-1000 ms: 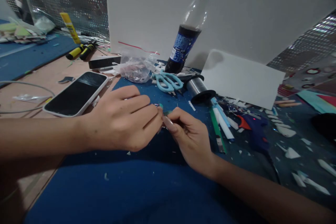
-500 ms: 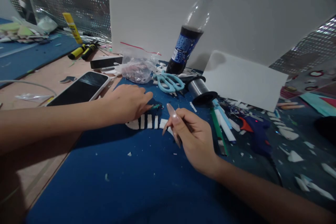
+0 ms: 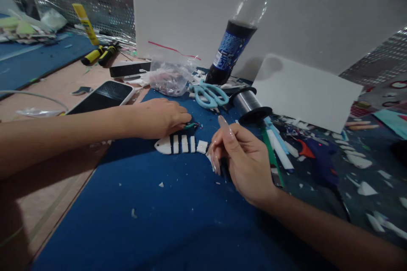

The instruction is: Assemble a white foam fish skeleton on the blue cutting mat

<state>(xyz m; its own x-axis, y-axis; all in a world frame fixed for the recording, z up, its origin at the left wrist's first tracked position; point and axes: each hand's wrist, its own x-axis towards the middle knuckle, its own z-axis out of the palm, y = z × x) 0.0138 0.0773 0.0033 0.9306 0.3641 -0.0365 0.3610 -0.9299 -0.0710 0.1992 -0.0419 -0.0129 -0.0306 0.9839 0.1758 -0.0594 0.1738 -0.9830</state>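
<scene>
My left hand [image 3: 165, 117] lies low over the blue mat, its fingers curled in. By its fingertips is a small teal piece [image 3: 191, 125]; whether they grip it is hidden. Just below sits a row of white pieces laid out like a fish: a rounded head piece [image 3: 163, 145] with a small hole, narrow strips [image 3: 185, 144], and a squarish piece [image 3: 202, 147]. A further white tail piece [image 3: 210, 159] is partly covered by my right hand [image 3: 243, 159]. That hand is closed around a dark, slim pen-like thing [image 3: 225, 170], mostly hidden by the fingers.
Light-blue scissors [image 3: 210, 94], a wire spool [image 3: 251, 105], a tilted cola bottle [image 3: 230, 51] and a plastic bag [image 3: 170, 76] stand behind my hands. A glue gun [image 3: 321, 161] and white scraps lie right. A phone [image 3: 103, 97] is left, below a glue stick [image 3: 85, 24].
The view has shifted slightly. My left hand has drawn a little up from the white row, showing more of the head piece. My right hand stays curled, exposing more of the dark slim thing.
</scene>
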